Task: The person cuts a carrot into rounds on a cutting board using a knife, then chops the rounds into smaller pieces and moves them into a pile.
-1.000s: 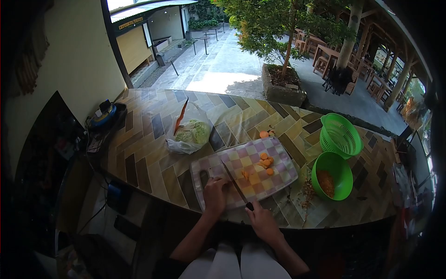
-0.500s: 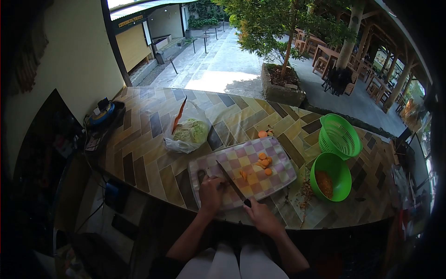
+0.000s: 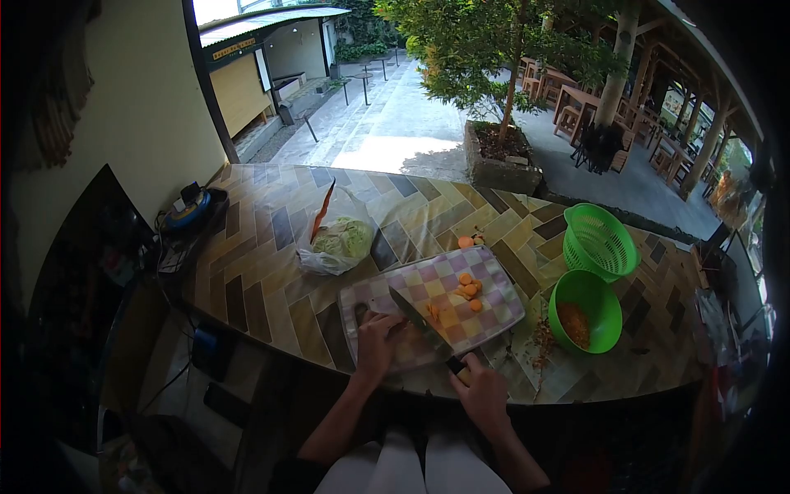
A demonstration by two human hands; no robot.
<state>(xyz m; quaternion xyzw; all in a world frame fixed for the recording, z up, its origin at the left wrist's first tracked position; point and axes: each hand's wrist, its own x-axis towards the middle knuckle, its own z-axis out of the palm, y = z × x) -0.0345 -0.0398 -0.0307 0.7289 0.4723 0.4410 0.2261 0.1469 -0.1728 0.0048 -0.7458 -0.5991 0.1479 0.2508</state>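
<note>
My right hand [image 3: 482, 390] grips the dark handle of a kitchen knife [image 3: 424, 329], its long blade slanting up and left across the checkered cutting board [image 3: 395, 284]. On the board's left part, my left hand [image 3: 376, 336] has its fingers drawn together near the blade; whatever lies under the fingertips is too small and hidden to name. Thin carrot pieces [image 3: 433, 312] lie just right of the blade. Several carrot chunks [image 3: 467, 286] rest further right on the board.
A clear bag holding cabbage [image 3: 344, 239] and a carrot [image 3: 322, 212] stands behind the board. Carrot ends [image 3: 467, 241] lie beyond its far edge. To the right are a green strainer [image 3: 599, 239], a green bowl [image 3: 605, 317] with orange shreds, and scattered peelings [image 3: 541, 344].
My right hand has shifted slightly right and down with the knife, and the blade now shows its broad face. My left hand stays at nearly the same place on the board.
</note>
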